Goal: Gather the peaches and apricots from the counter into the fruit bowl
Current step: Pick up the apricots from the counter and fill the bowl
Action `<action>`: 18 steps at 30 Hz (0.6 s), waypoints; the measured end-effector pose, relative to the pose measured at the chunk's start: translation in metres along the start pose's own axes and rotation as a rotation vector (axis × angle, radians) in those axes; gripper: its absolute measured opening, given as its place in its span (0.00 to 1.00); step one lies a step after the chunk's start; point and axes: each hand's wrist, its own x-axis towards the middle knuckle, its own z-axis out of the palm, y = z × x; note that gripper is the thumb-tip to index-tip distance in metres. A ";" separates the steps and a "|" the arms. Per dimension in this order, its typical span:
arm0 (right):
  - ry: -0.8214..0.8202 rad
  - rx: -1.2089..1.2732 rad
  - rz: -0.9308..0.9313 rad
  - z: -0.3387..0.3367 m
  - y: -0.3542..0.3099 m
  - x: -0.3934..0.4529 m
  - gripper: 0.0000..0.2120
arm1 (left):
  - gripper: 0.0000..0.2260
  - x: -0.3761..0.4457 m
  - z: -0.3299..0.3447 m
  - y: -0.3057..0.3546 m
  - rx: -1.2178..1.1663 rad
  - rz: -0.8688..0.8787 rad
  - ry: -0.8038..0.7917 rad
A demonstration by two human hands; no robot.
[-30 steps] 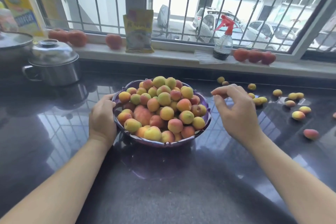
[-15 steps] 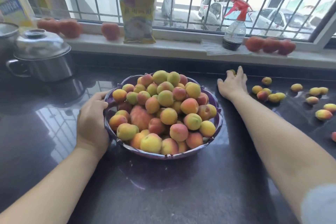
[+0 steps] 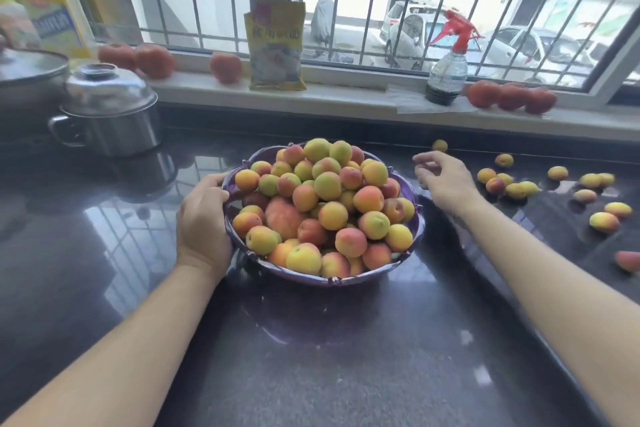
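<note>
A purple fruit bowl (image 3: 412,236) stands mid-counter, heaped with peaches and apricots (image 3: 325,204). My left hand (image 3: 202,218) grips its left rim. My right hand (image 3: 446,182) hovers just right of the bowl, palm down. Its fingers are curled as if round a small apricot, which the palm hides. Several loose apricots (image 3: 516,189) lie on the dark counter to the right. A single one (image 3: 440,145) sits beyond my right fingers, and a peach (image 3: 628,260) is at the right edge.
A lidded steel pot (image 3: 107,111) stands at the back left. On the windowsill are a yellow packet (image 3: 275,48), a spray bottle (image 3: 446,69) and red tomatoes (image 3: 510,97). Dark counter (image 3: 329,357) stretches in front of the bowl.
My right hand reached to the back of the counter, then drew back toward the bowl with curled fingers. One of two small apricots there is gone. My left hand kept hold of the rim.
</note>
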 end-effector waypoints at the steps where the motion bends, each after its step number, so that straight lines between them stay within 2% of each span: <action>1: -0.007 0.079 -0.025 -0.005 -0.012 -0.017 0.09 | 0.15 0.000 -0.001 0.000 0.008 0.002 0.000; 3: -0.012 0.231 -0.099 -0.020 -0.043 -0.049 0.08 | 0.15 0.000 0.000 -0.001 0.022 0.006 -0.015; 5: -0.021 0.246 -0.250 -0.035 -0.079 -0.083 0.07 | 0.15 -0.002 0.000 0.002 0.003 -0.002 -0.007; 8: -0.132 0.161 -0.479 -0.044 -0.119 -0.127 0.06 | 0.16 -0.010 0.005 0.011 0.003 0.009 -0.016; 13: -0.245 -0.126 -0.724 -0.019 -0.138 -0.154 0.06 | 0.24 -0.014 0.003 0.018 0.015 -0.039 -0.061; 15: -0.216 -0.260 -0.808 -0.011 -0.136 -0.154 0.05 | 0.24 -0.011 -0.004 0.010 0.044 -0.055 -0.097; 17: -0.114 -0.189 -0.794 -0.017 -0.133 -0.156 0.04 | 0.21 -0.013 -0.008 0.010 0.120 -0.055 -0.137; 18: -0.022 -0.117 -0.761 -0.024 -0.131 -0.155 0.03 | 0.24 -0.022 -0.006 0.021 0.181 -0.036 -0.140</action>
